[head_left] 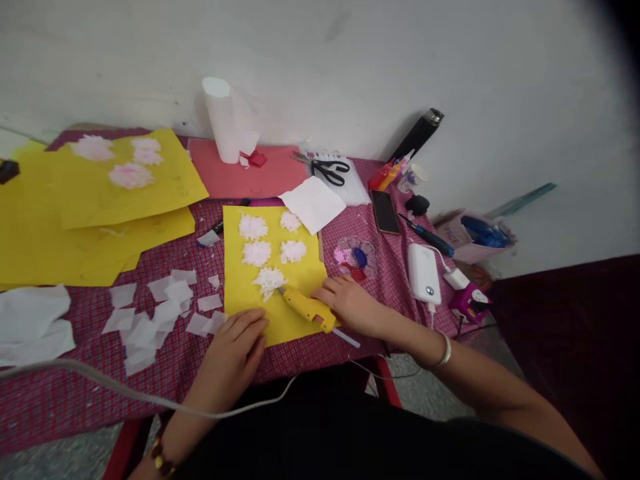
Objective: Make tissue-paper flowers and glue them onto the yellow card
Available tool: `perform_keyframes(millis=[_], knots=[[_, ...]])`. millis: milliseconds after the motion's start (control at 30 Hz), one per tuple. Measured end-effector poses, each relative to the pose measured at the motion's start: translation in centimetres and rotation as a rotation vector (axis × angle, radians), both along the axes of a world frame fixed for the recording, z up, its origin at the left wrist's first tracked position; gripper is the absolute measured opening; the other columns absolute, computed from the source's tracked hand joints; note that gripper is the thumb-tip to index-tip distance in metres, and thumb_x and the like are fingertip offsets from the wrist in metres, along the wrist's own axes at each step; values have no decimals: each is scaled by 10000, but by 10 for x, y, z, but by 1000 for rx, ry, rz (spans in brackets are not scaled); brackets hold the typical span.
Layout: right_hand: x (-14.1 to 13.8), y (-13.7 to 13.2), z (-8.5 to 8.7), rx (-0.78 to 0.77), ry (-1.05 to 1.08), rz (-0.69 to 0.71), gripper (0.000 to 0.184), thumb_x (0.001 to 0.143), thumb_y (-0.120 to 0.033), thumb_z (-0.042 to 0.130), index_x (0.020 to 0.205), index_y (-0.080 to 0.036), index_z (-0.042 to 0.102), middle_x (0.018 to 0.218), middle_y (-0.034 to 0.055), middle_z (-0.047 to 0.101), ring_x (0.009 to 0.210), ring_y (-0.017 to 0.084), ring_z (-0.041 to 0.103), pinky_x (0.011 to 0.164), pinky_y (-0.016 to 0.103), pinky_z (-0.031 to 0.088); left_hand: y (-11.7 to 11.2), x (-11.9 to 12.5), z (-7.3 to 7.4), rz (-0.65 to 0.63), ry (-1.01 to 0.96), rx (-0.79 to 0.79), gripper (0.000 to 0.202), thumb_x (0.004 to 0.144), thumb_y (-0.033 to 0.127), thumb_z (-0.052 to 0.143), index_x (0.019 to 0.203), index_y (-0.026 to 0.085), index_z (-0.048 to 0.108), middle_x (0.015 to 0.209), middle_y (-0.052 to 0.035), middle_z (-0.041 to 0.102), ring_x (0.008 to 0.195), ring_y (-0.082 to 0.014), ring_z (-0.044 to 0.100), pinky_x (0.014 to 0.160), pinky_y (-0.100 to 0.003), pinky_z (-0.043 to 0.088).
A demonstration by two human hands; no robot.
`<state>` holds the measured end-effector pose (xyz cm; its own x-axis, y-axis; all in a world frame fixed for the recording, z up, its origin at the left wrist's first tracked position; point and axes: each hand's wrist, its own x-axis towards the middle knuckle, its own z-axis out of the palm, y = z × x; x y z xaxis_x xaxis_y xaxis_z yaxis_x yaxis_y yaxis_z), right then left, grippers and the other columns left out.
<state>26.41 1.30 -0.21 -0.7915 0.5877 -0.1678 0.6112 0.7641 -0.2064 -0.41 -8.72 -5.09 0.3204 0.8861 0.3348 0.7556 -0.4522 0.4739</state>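
Observation:
My left hand (237,350) lies on the lower left corner of a yellow sheet (237,293), fingers laid out and holding nothing. My right hand (353,305) is closed at the side of a yellow glue gun (305,307); its fingers hide part of the gun. The nozzle points left and meets the edge of a ruffled white paper flower (269,281). A glue stick (347,337) juts from the back of the gun. Above, several pale pink paper flowers (257,253) sit in two columns on the sheet. A white paper square (314,203) overlaps its upper right corner.
Thin white paper squares (145,330) lie scattered at left, beyond them more yellow sheets (135,207) with flowers. A white cable (125,395) crosses over my left forearm. Scissors (327,168), a paint palette (356,257), a phone (385,212) and a white power bank (424,273) lie rightward.

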Motion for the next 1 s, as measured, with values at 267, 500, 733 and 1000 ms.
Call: perform_keyframes(millis=[267, 500, 733, 1000], knots=[[1, -1, 1, -49, 30, 5, 275, 921, -217, 562, 1192, -210, 608, 1018, 77, 634, 931, 217, 557, 826, 355, 326, 1, -1, 1, -6, -24, -9, 214, 909, 165, 514, 1094, 166, 621, 1174, -112, 671, 1083, -236, 620, 936, -427, 520], [1, -3, 0, -35, 19, 20, 270, 934, -196, 537, 1195, -203, 607, 1003, 79, 632, 943, 210, 552, 836, 352, 317, 0, -1, 2, 5, -27, -40, 225, 914, 168, 509, 1107, 181, 623, 1185, -105, 670, 1104, -240, 612, 951, -431, 510], [-5, -3, 0, -7, -47, 34, 183, 948, -201, 515, 1102, -183, 612, 968, 72, 647, 867, 204, 557, 789, 342, 295, 0, -1, 2, 6, -33, -24, 227, 906, 161, 518, 1102, 169, 633, 1172, -107, 676, 1089, -236, 617, 948, -420, 511], [-12, -9, 3, -31, -77, -36, 160, 962, -218, 495, 1080, -172, 592, 985, 70, 654, 887, 219, 582, 779, 357, 310, 0, -2, -2, -15, -6, -7, 239, 923, 173, 501, 1142, 182, 598, 1187, -113, 668, 1098, -246, 616, 951, -438, 509]])
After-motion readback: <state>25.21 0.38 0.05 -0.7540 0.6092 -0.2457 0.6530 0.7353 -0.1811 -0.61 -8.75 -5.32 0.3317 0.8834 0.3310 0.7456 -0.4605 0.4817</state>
